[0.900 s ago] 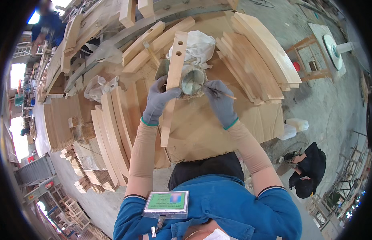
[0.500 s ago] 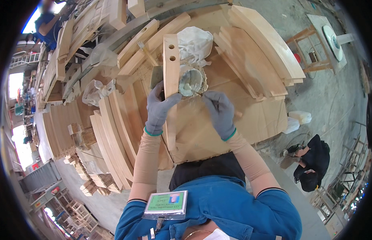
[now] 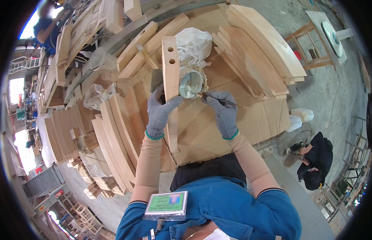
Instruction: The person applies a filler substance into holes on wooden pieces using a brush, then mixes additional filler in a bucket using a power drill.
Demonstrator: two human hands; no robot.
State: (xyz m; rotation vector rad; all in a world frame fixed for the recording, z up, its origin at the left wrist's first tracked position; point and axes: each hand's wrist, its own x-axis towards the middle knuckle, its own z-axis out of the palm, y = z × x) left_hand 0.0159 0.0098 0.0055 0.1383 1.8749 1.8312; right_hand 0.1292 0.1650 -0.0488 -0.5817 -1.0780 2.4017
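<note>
My left hand, in a grey glove, is closed round a pale wooden bar with two round holes near its far end. Just right of the bar sits a round tub with whitish, paste-like stuff inside and a crusted rim. My right hand, gloved too, pinches a thin stick. The stick's one end reaches the tub's near right rim, while the other sticks out past my knuckles. Whether its tip is a brush, I cannot make out.
Curved wooden boards lie stacked at the right, more boards at the left. A white cloth bundle rests behind the tub, a flat brush beyond the bar. Brown cardboard covers the table. A person crouches at the right.
My right hand has turned, so the stick now lies flatter and its rear end shows to the right. My left hand keeps its grip on the wooden bar.
</note>
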